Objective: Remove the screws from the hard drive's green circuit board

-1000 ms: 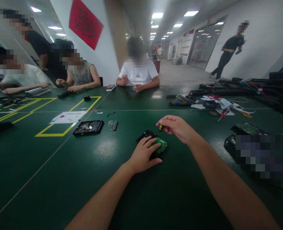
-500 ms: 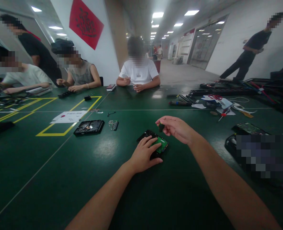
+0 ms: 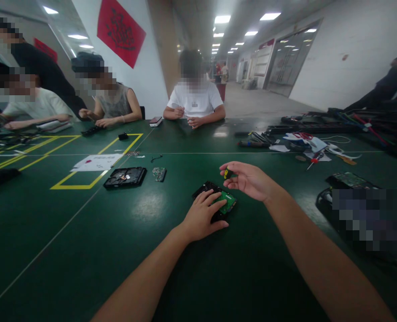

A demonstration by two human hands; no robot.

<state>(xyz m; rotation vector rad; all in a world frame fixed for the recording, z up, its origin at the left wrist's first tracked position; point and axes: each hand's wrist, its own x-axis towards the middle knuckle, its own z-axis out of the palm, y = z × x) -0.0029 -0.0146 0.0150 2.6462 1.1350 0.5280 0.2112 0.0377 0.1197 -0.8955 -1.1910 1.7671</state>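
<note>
Left hand [image 3: 203,219]: palm down, fingers fanned across a black rectangular device with a green circuit board [image 3: 229,202], grasping nothing, thumb splayed near its lower edge. Right hand [image 3: 248,180]: raised near the device's upper-right side; I see a small yellow-and-black cylindrical handle [image 3: 227,173] pinched between thumb and fingertips. Forearms [image 3: 307,239]: I see both angling inward. Device: on the dark green tabletop [image 3: 94,250], partly beneath the left hand.

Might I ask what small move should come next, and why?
Probably a slight twist of the yellow-and-black handle: the right hand holds it near the green circuit board, on which the left hand rests. Its tip is unclear.
</note>
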